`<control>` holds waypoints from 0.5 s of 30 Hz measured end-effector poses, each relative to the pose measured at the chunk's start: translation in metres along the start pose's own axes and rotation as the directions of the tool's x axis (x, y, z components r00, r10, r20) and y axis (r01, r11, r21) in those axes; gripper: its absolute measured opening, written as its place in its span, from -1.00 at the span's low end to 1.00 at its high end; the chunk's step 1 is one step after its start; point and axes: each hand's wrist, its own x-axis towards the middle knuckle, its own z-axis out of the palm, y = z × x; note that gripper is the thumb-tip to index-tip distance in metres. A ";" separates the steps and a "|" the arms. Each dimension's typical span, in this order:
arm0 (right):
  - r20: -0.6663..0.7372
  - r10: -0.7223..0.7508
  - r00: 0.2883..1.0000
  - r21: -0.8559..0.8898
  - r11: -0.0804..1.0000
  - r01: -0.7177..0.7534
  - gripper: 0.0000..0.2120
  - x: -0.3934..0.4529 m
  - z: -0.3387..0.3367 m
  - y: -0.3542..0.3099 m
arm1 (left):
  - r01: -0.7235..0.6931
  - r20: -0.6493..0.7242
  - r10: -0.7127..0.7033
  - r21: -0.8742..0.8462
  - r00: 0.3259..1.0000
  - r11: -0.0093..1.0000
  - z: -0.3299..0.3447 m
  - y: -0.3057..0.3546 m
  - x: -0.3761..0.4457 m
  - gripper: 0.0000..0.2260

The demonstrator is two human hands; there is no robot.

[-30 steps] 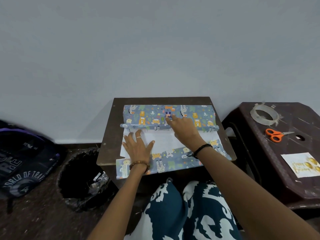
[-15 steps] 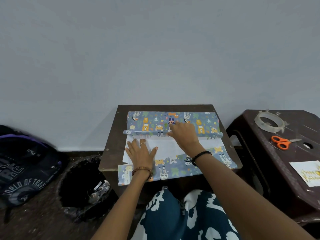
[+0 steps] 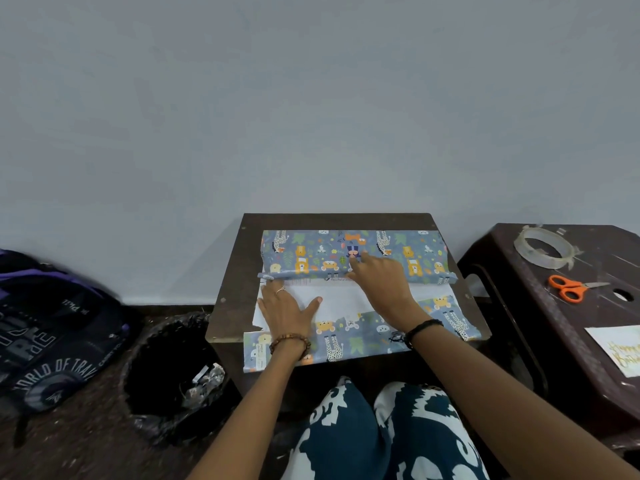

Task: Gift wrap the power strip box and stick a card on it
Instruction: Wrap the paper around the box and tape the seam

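Note:
Blue animal-print wrapping paper (image 3: 353,337) lies across a small dark table (image 3: 232,306). Its far flap is folded over the power strip box (image 3: 311,258), so only a thin strip of the box's near edge shows. My right hand (image 3: 381,282) presses on the folded flap with the forefinger stretched onto the print. Flat on the white underside of the paper, just in front of the box, rests my left hand (image 3: 287,306) with fingers spread. A white greeting card (image 3: 620,348) with gold lettering lies on the stool to the right.
A dark plastic stool (image 3: 519,271) at the right carries a clear tape roll (image 3: 542,242) and orange scissors (image 3: 568,289). A black-lined bin (image 3: 173,379) stands left of the table, a dark backpack (image 3: 52,327) further left. A grey wall is close behind.
My left hand slid slightly forward toward the box edge. My right hand stays on the folded flap. The view has tilted upward a little.

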 end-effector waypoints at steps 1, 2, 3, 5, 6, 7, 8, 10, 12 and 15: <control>-0.004 0.009 1.000 0.009 1.000 -0.009 -0.61 -0.001 0.002 0.000 | 0.008 0.005 -0.008 -0.015 1.000 1.000 0.000 0.000 0.000 -0.24; -0.024 0.012 1.000 0.006 1.000 -0.012 -0.60 -0.003 0.002 0.000 | 0.013 -0.003 -0.013 -0.039 1.000 0.999 0.000 0.000 0.000 -0.27; -0.036 0.004 0.999 0.008 1.000 -0.003 -0.59 -0.005 0.001 -0.001 | 0.014 -0.020 -0.016 -0.073 1.000 0.997 0.000 -0.001 0.000 -0.30; -0.039 -0.013 0.999 0.046 0.999 0.015 -0.58 -0.005 -0.001 -0.002 | 0.013 -0.056 -0.020 -0.126 0.998 0.992 0.001 -0.002 0.001 -0.33; -0.035 -0.001 0.999 0.061 0.998 0.003 -0.59 -0.006 -0.005 -0.002 | 0.014 -0.062 -0.023 -0.136 0.998 0.991 0.001 -0.003 0.002 -0.33; -0.029 0.020 0.999 0.069 0.997 -0.018 -0.61 -0.008 -0.008 -0.002 | 0.017 -0.063 -0.026 -0.139 0.998 0.990 0.002 -0.003 0.002 -0.33; -0.014 0.024 1.000 0.071 0.997 -0.022 -0.60 -0.009 -0.009 -0.001 | 0.019 -0.065 -0.029 -0.140 0.997 0.990 0.002 -0.004 0.002 -0.32; -0.030 -0.002 1.000 0.091 0.996 0.005 -0.53 -0.011 -0.005 0.001 | 0.011 -0.077 -0.023 -0.145 0.997 0.989 0.002 -0.004 0.001 -0.32; -0.059 -0.011 0.998 0.118 0.993 0.018 -0.52 -0.012 -0.006 0.003 | -0.004 -0.096 -0.012 -0.167 0.995 0.986 0.002 -0.004 0.001 -0.34; 0.015 -0.037 0.999 0.073 0.997 0.036 -0.60 -0.006 -0.008 0.005 | -0.002 -0.101 -0.015 -0.164 0.995 0.987 0.003 -0.004 0.000 -0.36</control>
